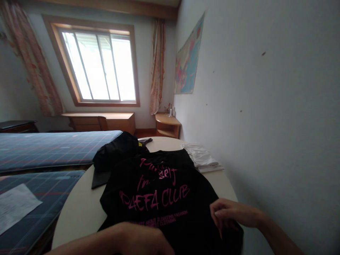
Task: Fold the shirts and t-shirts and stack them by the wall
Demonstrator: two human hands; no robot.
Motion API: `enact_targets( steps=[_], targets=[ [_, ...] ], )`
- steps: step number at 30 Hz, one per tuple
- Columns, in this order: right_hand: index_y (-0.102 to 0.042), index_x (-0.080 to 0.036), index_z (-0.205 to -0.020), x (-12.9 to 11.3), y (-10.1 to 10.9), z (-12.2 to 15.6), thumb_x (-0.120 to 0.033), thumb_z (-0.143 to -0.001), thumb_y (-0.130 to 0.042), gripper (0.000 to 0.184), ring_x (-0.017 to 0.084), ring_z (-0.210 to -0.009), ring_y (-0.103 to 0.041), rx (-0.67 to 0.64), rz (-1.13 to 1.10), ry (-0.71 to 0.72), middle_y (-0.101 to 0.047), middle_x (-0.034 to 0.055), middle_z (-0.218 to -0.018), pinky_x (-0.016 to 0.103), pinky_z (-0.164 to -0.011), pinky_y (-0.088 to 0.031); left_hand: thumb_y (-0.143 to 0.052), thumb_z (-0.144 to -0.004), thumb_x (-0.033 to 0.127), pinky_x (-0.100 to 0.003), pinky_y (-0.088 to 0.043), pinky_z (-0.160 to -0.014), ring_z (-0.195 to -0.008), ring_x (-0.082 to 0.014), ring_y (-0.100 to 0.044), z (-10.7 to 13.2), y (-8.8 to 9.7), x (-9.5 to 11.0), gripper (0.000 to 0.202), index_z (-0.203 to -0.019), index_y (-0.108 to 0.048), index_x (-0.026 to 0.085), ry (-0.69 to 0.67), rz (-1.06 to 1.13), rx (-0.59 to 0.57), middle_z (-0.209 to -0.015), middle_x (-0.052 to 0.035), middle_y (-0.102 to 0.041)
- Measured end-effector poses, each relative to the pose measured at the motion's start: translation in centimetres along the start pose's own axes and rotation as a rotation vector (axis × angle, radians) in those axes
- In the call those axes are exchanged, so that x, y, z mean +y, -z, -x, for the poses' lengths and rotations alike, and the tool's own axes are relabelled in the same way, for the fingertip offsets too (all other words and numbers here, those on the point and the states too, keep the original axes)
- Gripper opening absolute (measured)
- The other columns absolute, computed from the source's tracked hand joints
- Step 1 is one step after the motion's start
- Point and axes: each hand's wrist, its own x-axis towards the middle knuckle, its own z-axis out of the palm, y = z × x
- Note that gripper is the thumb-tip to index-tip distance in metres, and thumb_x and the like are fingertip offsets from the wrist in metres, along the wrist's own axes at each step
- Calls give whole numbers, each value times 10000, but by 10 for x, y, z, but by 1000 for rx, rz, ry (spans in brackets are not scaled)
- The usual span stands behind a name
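Observation:
A black T-shirt (pixel 156 184) with pink lettering is spread over the round table (pixel 71 216), its lower part running out of the picture. My right hand (pixel 225 214) is at the shirt's right side, fingers curled and pinching the black cloth. Across the lower part of the shirt reaches my left hand (pixel 151 239); its fingers are cut off by the bottom edge, so their grip is hidden. Behind the shirt, on the left, lies a bunched heap of black clothing (pixel 114 150). Folded white clothing (pixel 202 157) rests at the table's far right.
A white wall (pixel 278 141) rises close along the right side. To the left are blue plaid mattresses (pixel 53 148), the nearer one bearing a sheet of paper (pixel 18 205). A wooden corner shelf (pixel 167 120) stands beyond the table, with a window (pixel 98 67) further back.

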Motion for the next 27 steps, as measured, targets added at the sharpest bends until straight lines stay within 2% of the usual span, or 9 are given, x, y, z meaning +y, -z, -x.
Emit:
enact_targets(
  steps=[2,4,7,12,17,19,21,23,27],
  targets=[
    [-613,-168,-898,-4,-3,-3,-535,-844,-509,385,138,-559,-590,-17,49,-47,-677,44,-755,201,-471,-359,-541,-868,223,-199,-498,-654,-729,-126,-630,-5,10,-6,139,-971,-635,215,61,-81,313,-854,8,-668],
    [-638,-176,-956,-7,-6,-11,-490,-863,-532,344,162,-687,-634,156,182,66,-695,56,-839,234,-589,-452,-515,-887,201,-266,-487,-910,-1022,-162,-620,-6,23,-17,262,-1127,-612,241,112,-297,658,-1142,-28,-650],
    [-678,-219,-1081,-7,-11,-27,-395,-837,-606,309,219,-1019,-608,435,438,289,-660,80,-1115,341,-934,-461,-539,-876,205,-384,-415,-1050,-1218,-228,-516,-3,37,-46,319,-1190,-584,240,216,-598,865,-1333,-68,-543],
    [-659,-255,-1210,-4,-22,-42,-336,-788,-668,430,239,-1138,-546,466,605,330,-604,79,-1207,368,-1044,-393,-519,-878,205,-448,-429,-1015,-1049,-231,-571,7,26,-79,254,-1122,-588,230,370,-700,904,-1111,-61,-589],
    [-753,-242,-944,-12,-23,-31,-342,-754,-706,220,174,-866,-627,320,577,284,-684,22,-975,249,-808,-460,-538,-830,175,-383,-435,-979,-971,-207,-598,18,-5,-49,172,-987,-580,231,386,-624,772,-1030,-41,-611],
    [-765,-220,-876,-18,-19,-28,-417,-789,-677,232,142,-712,-611,214,567,215,-697,5,-822,213,-646,-431,-585,-810,224,-302,-476,-840,-909,-190,-618,22,-6,-33,183,-991,-587,250,376,-534,672,-1035,-22,-631],
    [-762,-193,-831,-26,-14,-29,-485,-827,-626,322,118,-579,-560,115,550,138,-670,-6,-674,200,-517,-356,-576,-846,284,-248,-467,-719,-814,-163,-633,25,6,-23,170,-1014,-596,267,373,-430,597,-943,8,-664],
    [-744,-183,-820,-35,-7,-39,-512,-851,-589,366,108,-521,-526,120,541,132,-646,-11,-618,200,-470,-305,-463,-933,317,-234,-447,-646,-699,-142,-627,26,32,-24,173,-1029,-595,260,420,-410,643,-800,23,-664],
    [-710,-220,-859,-54,16,-79,-427,-887,-554,261,130,-587,-569,519,690,253,-672,-3,-688,219,-542,-338,-390,-968,305,-293,-454,-824,-1003,-199,-623,27,108,-54,226,-1007,-604,244,566,-726,945,-1045,-36,-667]
  ],
)
